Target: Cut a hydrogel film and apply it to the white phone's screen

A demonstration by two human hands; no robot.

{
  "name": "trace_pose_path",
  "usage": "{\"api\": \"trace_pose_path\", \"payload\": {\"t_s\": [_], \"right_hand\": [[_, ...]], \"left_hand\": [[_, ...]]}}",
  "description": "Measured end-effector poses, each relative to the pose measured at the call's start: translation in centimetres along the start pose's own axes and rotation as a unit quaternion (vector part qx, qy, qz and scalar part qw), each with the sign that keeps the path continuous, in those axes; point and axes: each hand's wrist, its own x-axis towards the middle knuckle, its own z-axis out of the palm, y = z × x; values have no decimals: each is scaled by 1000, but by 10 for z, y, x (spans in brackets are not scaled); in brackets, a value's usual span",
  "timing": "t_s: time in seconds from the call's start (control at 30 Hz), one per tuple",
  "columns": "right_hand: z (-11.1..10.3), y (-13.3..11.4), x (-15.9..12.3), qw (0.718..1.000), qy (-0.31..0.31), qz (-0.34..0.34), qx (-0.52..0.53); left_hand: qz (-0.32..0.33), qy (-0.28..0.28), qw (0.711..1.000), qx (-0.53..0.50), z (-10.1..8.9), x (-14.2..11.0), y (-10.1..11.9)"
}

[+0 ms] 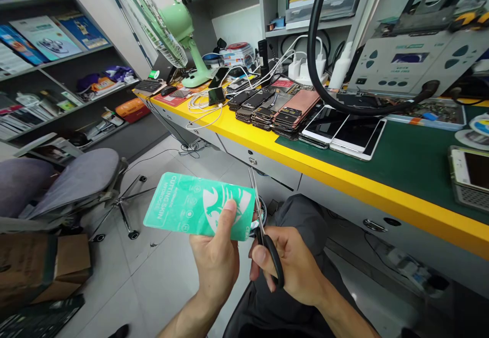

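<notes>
The left hand (216, 256) grips a green packet (198, 203) by its lower edge, thumb pressed flat on the printed face (the lettering reads "CUTTING SKIN"). Right of those fingers, the right hand (284, 259) has its fingers curled around the black handles of the scissors (277, 264), whose blades point up along the packet's right edge. Just beyond both hands' fingers lie the person's dark trousers (301, 226). Farther out, ahead and to the right of the fingers, stacked phones (290, 114) sit on the yellow-edged bench (324, 167); a green fan (194, 58) stands behind, leftward.
</notes>
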Motion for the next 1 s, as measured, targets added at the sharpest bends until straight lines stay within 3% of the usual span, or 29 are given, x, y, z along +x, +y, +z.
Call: {"api": "trace_pose_path", "payload": {"t_s": [0.73, 1.0], "right_hand": [[-1, 4, 0, 1000, 7, -2, -8], [1, 14, 10, 999, -6, 15, -29]], "left_hand": [[-10, 33, 999, 31, 2, -5, -1], [-40, 49, 997, 53, -11, 0, -9]]}}
